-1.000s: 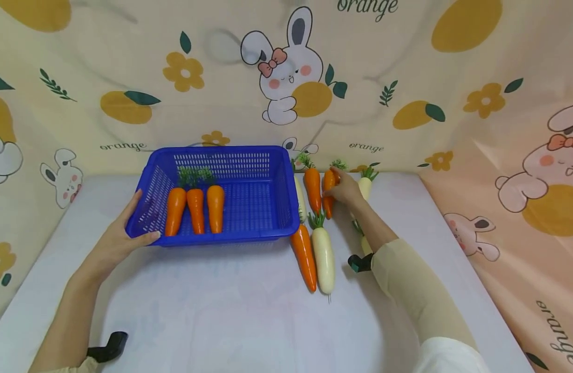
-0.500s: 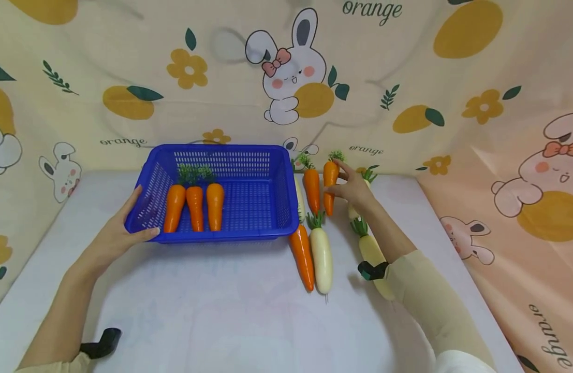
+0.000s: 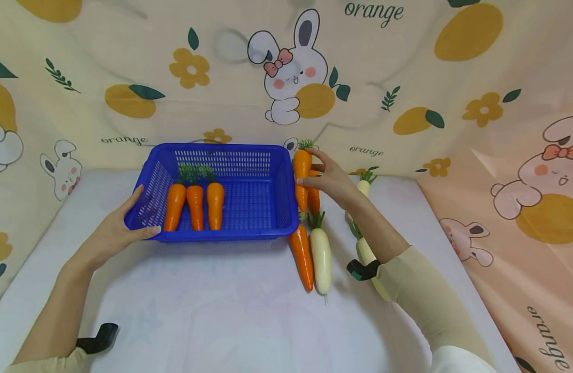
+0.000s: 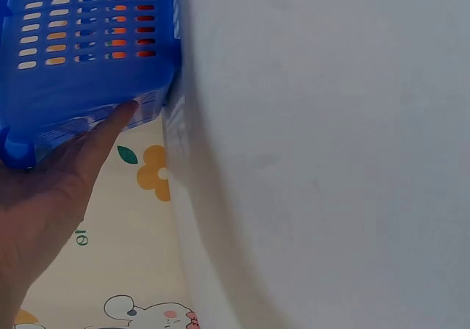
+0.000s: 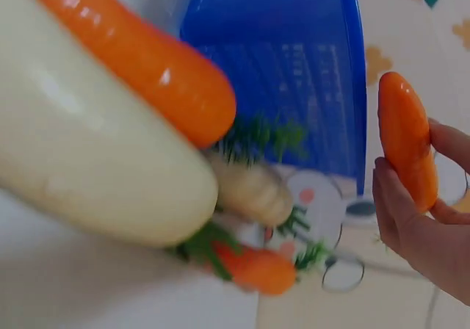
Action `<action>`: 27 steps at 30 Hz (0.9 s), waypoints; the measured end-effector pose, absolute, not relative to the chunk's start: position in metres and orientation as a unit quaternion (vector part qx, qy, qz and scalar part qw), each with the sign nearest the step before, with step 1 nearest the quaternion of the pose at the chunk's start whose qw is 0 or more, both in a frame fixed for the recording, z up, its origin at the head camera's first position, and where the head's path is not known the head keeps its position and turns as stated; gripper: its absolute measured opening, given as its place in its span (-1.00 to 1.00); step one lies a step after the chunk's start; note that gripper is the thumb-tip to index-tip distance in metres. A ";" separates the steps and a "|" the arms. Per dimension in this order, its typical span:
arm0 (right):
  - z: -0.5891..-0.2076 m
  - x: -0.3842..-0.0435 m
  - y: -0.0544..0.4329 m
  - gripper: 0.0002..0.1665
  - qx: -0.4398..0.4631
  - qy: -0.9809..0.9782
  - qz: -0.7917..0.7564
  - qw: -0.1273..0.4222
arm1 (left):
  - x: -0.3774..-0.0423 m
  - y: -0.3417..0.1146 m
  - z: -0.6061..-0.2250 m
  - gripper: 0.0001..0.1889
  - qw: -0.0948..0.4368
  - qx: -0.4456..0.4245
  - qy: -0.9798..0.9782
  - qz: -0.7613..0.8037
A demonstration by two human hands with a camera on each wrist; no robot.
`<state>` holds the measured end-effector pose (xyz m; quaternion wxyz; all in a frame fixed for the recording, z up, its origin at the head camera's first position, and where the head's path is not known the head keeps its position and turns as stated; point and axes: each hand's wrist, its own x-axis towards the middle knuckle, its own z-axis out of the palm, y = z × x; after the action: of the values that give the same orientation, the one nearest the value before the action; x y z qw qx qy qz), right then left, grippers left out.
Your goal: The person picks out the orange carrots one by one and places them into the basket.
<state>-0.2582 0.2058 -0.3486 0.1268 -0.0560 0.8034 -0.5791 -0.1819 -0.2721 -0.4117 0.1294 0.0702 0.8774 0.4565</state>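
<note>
My left hand (image 3: 110,234) rests against the left front corner of a blue perforated plastic basket (image 3: 239,235), thumb and fingers spread and fairly straight; the left wrist view shows a straight finger (image 4: 110,134) along its wall. Inside the basket lie three orange carrots (image 3: 195,207) with green tops. Near the basket's right rim, my right hand (image 3: 333,181) pinches another carrot (image 3: 302,168) between thumb and fingers. In the right wrist view this carrot (image 5: 404,134) hangs raised off the table, beside the basket and outside it.
Right of the basket lie an orange carrot (image 3: 303,259), a white radish (image 3: 321,259) and another carrot (image 3: 315,199). More white radishes (image 3: 365,251) lie under the right forearm. A printed cloth backdrop (image 3: 211,114) rises behind the white table (image 3: 230,305).
My right hand has picked up the carrot from the back of the table and carried it left toward the basket's right rim. The left hand stays at the basket.
</note>
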 end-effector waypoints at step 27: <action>-0.385 -0.282 0.077 0.08 -0.107 0.818 -0.519 0.225 | -0.183 -0.273 -0.417 0.09 0.145 0.063 0.862 0.482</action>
<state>-0.2818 0.0768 -0.3849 0.2253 -0.1072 0.8177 -0.5187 -0.1828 -0.2729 -0.4171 0.1454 0.0631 0.8618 0.4819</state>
